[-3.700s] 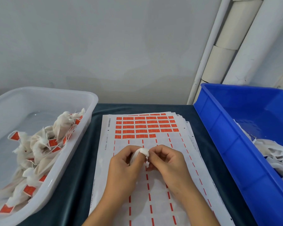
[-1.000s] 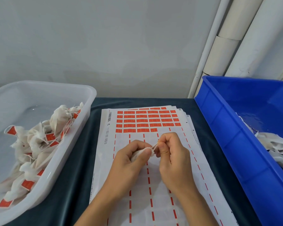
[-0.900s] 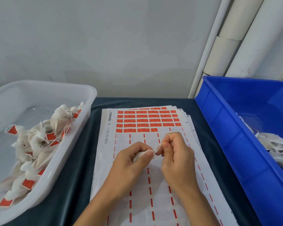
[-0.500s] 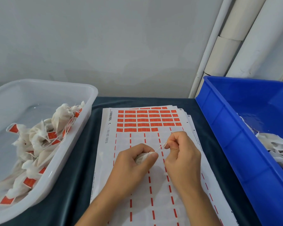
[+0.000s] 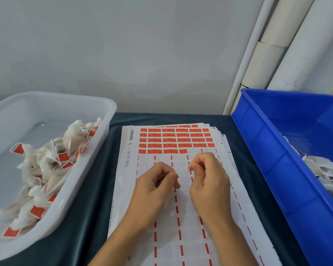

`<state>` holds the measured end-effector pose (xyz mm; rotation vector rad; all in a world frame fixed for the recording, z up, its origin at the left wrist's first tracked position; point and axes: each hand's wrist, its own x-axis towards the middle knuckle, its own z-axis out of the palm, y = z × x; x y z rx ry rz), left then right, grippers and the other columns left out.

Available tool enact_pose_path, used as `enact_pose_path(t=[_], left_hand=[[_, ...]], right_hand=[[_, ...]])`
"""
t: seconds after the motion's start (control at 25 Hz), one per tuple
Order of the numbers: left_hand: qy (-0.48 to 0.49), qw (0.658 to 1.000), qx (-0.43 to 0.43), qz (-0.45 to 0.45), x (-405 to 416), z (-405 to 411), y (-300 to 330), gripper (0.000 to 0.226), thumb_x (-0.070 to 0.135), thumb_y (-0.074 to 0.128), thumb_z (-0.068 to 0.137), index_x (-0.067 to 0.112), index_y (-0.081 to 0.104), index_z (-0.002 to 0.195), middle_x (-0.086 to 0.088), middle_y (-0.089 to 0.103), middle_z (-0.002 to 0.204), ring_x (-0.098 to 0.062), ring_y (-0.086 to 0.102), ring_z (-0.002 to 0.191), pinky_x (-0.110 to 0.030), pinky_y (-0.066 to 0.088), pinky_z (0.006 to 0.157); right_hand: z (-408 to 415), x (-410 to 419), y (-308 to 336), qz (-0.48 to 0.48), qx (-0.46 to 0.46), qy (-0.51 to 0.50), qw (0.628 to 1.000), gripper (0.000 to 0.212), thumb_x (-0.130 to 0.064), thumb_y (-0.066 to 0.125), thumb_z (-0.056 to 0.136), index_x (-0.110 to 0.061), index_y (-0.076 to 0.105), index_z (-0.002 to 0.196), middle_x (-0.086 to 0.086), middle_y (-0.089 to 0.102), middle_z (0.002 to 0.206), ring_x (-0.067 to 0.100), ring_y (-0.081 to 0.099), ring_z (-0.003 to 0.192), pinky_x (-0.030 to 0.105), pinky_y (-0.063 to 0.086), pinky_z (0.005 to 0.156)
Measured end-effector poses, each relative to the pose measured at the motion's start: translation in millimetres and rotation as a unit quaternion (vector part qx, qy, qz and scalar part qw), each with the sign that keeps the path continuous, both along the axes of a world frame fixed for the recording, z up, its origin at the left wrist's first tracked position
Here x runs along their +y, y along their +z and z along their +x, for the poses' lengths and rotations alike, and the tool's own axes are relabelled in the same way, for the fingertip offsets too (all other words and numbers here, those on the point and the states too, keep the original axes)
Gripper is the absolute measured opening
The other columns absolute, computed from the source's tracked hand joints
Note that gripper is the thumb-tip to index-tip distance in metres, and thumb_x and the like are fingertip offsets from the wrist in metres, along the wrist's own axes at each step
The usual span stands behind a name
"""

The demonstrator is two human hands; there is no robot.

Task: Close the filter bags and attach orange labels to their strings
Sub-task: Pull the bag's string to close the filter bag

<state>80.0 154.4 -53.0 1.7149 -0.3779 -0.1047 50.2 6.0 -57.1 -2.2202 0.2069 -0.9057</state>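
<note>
1. A thin white string (image 5: 184, 168) runs taut between the two hands, over the middle of the label sheet
2. The left hand (image 5: 154, 187) is curled closed, thumb against forefinger pinching the string's near end; the filter bag itself is hidden inside the fist, so I cannot tell how it sits
3. The right hand (image 5: 208, 175), at 3 o'clock from the left one and just beside it, has its fingers curled in and pinches the string's other end at the fingertips
4. Below both hands lies a stack of label sheets (image 5: 181, 217); the top sheet keeps rows of orange labels (image 5: 173, 140) only at its 12 o'clock end, with bare backing and red dashes elsewhere
5. The sheets rest on a dark teal worktop (image 5: 96, 189)
6. At 9 o'clock a clear plastic tub (image 5: 104, 116) holds a heap of closed white bags (image 5: 46, 162) with orange labels on their strings
7. At 3 o'clock a blue bin (image 5: 277, 169) holds loose white bags (image 5: 327, 175), no orange visible on them
8. White pipes (image 5: 265, 54) rise at 1 o'clock against a grey wall (image 5: 123, 45)
</note>
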Motion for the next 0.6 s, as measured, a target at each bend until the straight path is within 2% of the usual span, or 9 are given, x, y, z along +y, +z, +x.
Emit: enact_pose_path(t=[0.2,0.32,0.4,0.52,0.6], left_hand=[[0.010,0.998,-0.011,0.061,-5.9,-3.1,-1.5,0.025,0.020,0.056,0.102,0.031,0.066,0.082,0.014,0.068,0.081,-0.004,0.064,0.083,-0.007,0.047,0.074],[0.006,0.998,-0.013,0.065,-6.8,-4.0,-1.5,0.025,0.020,0.057,0.102,0.029,0.065,0.081,0.014,0.068,0.081,-0.004,0.064,0.083,-0.007,0.047,0.075],[0.014,0.999,-0.013,0.048,-5.1,-4.1,-0.8,0.022,0.022,0.060,0.102,0.028,0.066,0.081,0.011,0.068,0.079,-0.006,0.064,0.079,-0.010,0.049,0.072],[0.037,0.999,-0.011,0.001,-3.6,-3.1,1.7,0.016,0.024,0.063,0.102,0.026,0.071,0.088,0.009,0.074,0.083,-0.010,0.070,0.080,-0.016,0.055,0.067],[0.061,0.997,-0.008,-0.036,-3.8,-1.9,1.9,0.013,0.025,0.064,0.102,0.025,0.074,0.093,0.010,0.077,0.089,-0.010,0.074,0.086,-0.014,0.056,0.071]], right_hand=[[0.2,-8.4,-1.6,-0.042,-0.015,-0.043,0.998,0.028,-0.001,0.071,0.090,-0.024,0.056,0.090,-0.007,0.062,0.085,0.011,0.058,0.073,0.017,0.049,0.065],[0.7,-8.9,-3.9,-0.032,-0.006,-0.048,0.998,0.031,0.002,0.071,0.089,-0.025,0.055,0.090,-0.008,0.061,0.085,0.012,0.059,0.074,0.016,0.049,0.066],[0.5,-8.7,-2.8,-0.017,0.010,-0.017,1.000,0.026,-0.007,0.068,0.095,-0.029,0.055,0.093,-0.012,0.061,0.089,0.008,0.060,0.082,0.014,0.049,0.070],[0.7,-6.0,-0.3,-0.003,0.002,0.025,1.000,0.005,-0.029,0.060,0.099,-0.033,0.059,0.101,-0.019,0.061,0.099,0.001,0.062,0.092,0.006,0.049,0.075],[0.3,-3.0,2.3,0.020,-0.012,0.031,0.999,0.013,-0.034,0.058,0.099,-0.029,0.065,0.109,-0.018,0.064,0.105,0.001,0.062,0.096,0.005,0.050,0.080]])
